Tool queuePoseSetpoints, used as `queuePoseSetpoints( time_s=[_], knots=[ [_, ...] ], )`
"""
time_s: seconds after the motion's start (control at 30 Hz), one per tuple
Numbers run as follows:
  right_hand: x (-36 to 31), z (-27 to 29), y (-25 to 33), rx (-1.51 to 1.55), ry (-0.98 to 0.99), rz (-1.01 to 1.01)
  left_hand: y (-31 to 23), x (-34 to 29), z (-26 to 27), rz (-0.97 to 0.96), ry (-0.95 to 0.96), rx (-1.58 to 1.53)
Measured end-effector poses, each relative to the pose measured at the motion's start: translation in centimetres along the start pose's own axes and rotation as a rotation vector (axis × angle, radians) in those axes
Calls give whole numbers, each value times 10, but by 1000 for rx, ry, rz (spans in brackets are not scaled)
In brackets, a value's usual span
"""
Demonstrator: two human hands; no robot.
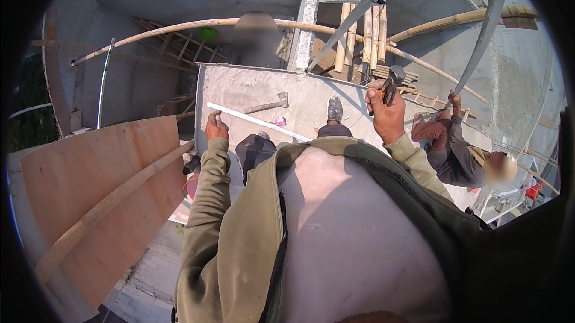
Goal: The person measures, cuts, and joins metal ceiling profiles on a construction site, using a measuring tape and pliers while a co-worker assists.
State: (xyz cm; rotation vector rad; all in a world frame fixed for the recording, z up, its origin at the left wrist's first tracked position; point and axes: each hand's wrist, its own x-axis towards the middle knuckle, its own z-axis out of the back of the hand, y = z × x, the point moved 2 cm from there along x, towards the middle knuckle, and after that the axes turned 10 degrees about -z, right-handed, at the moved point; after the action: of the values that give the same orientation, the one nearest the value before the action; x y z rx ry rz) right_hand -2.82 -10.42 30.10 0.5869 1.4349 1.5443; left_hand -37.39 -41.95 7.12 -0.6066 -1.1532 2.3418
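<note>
In my raised right hand (388, 110) is a hammer (392, 80) with a dark metal head, gripped with the head upward. Much of its handle is hidden by the fingers. My left hand (216, 126) has its fingers curled beside the left end of a long white strip (257, 122); whether it grips the strip or something small is hard to see. The strip lies slantwise across the pale concrete slab (233, 83), toward my feet. Beyond it rests a hatchet (266, 107) with a wooden handle. A small pink object (280, 120) lies close to the strip.
At right a co-worker (452, 149) sits with a hand on a slanting metal bar (479, 41). Another person (256, 35) is below, past the slab's far edge. Bamboo poles (362, 17) cross ahead. A plywood sheet (102, 185) with a pole stands at left.
</note>
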Motion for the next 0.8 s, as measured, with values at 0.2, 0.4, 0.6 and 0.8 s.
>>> queuePoseSetpoints(
  time_s=[0.2, 0.4, 0.6, 0.8],
  knots=[
    [56, 42, 7, -178, 234, 125, 17, -51, -31, 470, -377, -540],
    [73, 34, 29, -336, 215, 203, 42, -47, -13, 716, -666, -984],
    [45, 42, 26, -592, 200, 263, 81, -16, 39, 656, -774, -1082],
    [18, 14, 19, -391, 183, 239, 121, -35, 60, 633, -703, -1022]
  ],
)
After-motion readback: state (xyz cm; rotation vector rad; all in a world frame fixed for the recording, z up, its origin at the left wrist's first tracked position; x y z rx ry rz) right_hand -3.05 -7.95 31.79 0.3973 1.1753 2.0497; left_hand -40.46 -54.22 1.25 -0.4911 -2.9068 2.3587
